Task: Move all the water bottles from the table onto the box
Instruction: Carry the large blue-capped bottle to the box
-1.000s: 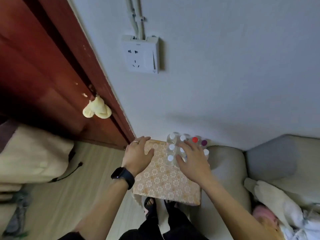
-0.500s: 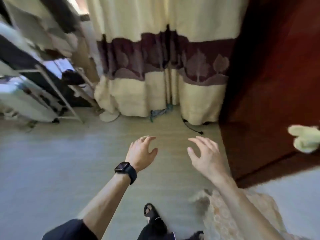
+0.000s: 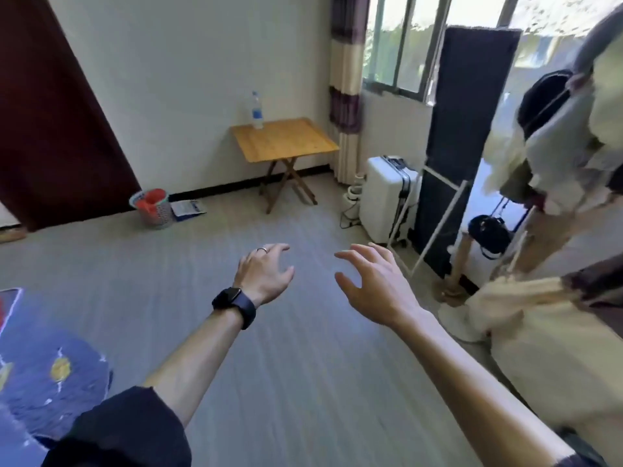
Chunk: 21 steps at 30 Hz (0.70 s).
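While both hands hover empty over grey floor [image 3: 303,382], one water bottle [image 3: 257,110] stands upright on the wooden bench [image 3: 286,139] against the wall. Left hand [image 3: 264,274] and right hand [image 3: 374,284]: grip released, fingers spread.

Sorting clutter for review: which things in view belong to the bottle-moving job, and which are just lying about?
Job: water bottle standing on the wooden table; left hand and right hand, both empty.

Lying about: white suitcase, basket, blue rug.
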Each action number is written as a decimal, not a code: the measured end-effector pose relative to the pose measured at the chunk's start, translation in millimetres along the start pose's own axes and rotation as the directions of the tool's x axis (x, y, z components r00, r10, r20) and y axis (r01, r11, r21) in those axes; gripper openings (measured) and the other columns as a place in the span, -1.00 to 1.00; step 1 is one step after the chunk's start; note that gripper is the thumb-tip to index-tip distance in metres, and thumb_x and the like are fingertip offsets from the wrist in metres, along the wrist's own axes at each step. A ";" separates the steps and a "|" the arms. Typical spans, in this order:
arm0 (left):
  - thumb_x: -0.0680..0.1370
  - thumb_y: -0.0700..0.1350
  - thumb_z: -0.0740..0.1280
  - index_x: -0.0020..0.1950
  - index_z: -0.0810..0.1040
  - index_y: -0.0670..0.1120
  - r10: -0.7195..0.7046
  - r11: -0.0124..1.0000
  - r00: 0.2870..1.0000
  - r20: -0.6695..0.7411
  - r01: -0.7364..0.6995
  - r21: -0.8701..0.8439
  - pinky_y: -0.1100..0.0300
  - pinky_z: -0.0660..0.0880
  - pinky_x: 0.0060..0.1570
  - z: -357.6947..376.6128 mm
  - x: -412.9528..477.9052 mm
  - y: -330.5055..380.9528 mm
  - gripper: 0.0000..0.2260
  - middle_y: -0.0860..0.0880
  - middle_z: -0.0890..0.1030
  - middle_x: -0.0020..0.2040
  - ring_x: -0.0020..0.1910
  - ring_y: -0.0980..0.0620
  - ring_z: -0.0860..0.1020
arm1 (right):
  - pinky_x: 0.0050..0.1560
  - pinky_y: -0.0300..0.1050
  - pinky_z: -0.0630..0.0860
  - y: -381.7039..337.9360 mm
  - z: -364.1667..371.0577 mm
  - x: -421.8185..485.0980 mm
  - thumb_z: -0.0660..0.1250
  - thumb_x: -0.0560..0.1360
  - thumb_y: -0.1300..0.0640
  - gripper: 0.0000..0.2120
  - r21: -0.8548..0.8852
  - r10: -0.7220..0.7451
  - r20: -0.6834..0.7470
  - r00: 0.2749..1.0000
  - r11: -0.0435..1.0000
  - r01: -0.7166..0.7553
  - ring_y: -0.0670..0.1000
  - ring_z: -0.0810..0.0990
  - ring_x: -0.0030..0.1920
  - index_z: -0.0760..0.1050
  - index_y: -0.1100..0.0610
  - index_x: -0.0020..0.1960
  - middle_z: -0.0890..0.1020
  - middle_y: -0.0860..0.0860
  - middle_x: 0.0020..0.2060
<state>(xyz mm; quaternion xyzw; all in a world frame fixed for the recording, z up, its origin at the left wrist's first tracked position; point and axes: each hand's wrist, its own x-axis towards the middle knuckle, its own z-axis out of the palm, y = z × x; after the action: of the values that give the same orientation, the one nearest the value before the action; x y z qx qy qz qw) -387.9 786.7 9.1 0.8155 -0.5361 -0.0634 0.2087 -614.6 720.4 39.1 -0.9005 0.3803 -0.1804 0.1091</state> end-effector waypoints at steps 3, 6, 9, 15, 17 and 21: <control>0.55 0.08 0.34 0.45 0.43 0.03 -0.049 0.998 0.995 -0.089 0.051 0.021 0.03 0.33 0.36 -45.8 44.3 -38.5 -0.53 -0.03 0.48 0.42 0.39 -0.10 0.43 | 0.49 0.00 0.22 -26.4 4.9 83.4 0.20 0.61 -0.19 -0.56 0.013 -0.088 -0.012 0.996 0.996 0.088 0.07 0.18 0.50 0.39 -0.12 0.45 0.42 -0.08 0.44; 0.55 0.08 0.34 0.45 0.43 0.04 -0.081 0.996 0.981 -0.174 0.086 0.022 -0.01 0.34 0.36 -85.4 94.9 -70.0 -0.53 -0.02 0.48 0.42 0.40 -0.08 0.42 | 0.48 0.00 0.23 -41.4 8.2 155.6 0.21 0.61 -0.19 -0.56 0.034 -0.141 -0.028 0.990 0.989 0.142 0.06 0.18 0.51 0.39 -0.12 0.45 0.42 -0.09 0.45; 0.53 0.09 0.35 0.43 0.45 0.04 -0.086 0.996 0.964 -0.251 0.091 0.006 -0.01 0.38 0.34 -118.4 150.8 -91.0 -0.53 -0.04 0.52 0.38 0.36 -0.07 0.47 | 0.48 0.01 0.26 -44.7 11.7 224.3 0.22 0.60 -0.20 -0.55 0.051 -0.179 -0.041 0.983 0.982 0.181 0.06 0.17 0.52 0.38 -0.14 0.46 0.41 -0.12 0.45; 0.55 0.08 0.34 0.46 0.42 0.06 -0.065 0.990 0.932 -0.357 0.106 0.096 0.02 0.34 0.36 -167.2 290.0 -106.4 -0.52 -0.02 0.47 0.42 0.40 -0.08 0.42 | 0.46 0.02 0.30 -30.3 16.4 383.8 0.24 0.58 -0.21 -0.56 0.080 -0.237 -0.121 0.964 0.966 0.247 0.04 0.18 0.51 0.39 -0.18 0.43 0.43 -0.16 0.43; 0.55 0.10 0.33 0.47 0.40 0.07 -0.079 0.983 0.922 -0.379 0.136 0.126 0.00 0.32 0.38 -181.7 338.9 -115.4 -0.51 -0.02 0.45 0.45 0.41 -0.09 0.42 | 0.45 0.00 0.31 -24.8 13.9 440.1 0.22 0.58 -0.22 -0.57 0.073 -0.257 -0.156 0.954 0.960 0.271 0.04 0.21 0.50 0.41 -0.17 0.42 0.45 -0.15 0.41; 0.57 0.11 0.31 0.49 0.37 0.07 -0.110 0.970 0.909 -0.401 0.186 0.156 -0.02 0.28 0.39 -206.3 421.3 -129.4 -0.51 0.01 0.41 0.48 0.44 -0.05 0.38 | 0.45 -0.03 0.30 -17.3 8.2 541.0 0.22 0.58 -0.22 -0.57 0.090 -0.279 -0.189 0.942 0.950 0.299 0.03 0.21 0.51 0.43 -0.17 0.41 0.46 -0.14 0.41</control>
<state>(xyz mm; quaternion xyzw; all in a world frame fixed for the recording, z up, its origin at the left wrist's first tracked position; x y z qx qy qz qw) -35.0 507.1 193.6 0.8663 -0.4238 0.1360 0.2266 -250.8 341.0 168.3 -0.9195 0.2406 -0.2942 0.1004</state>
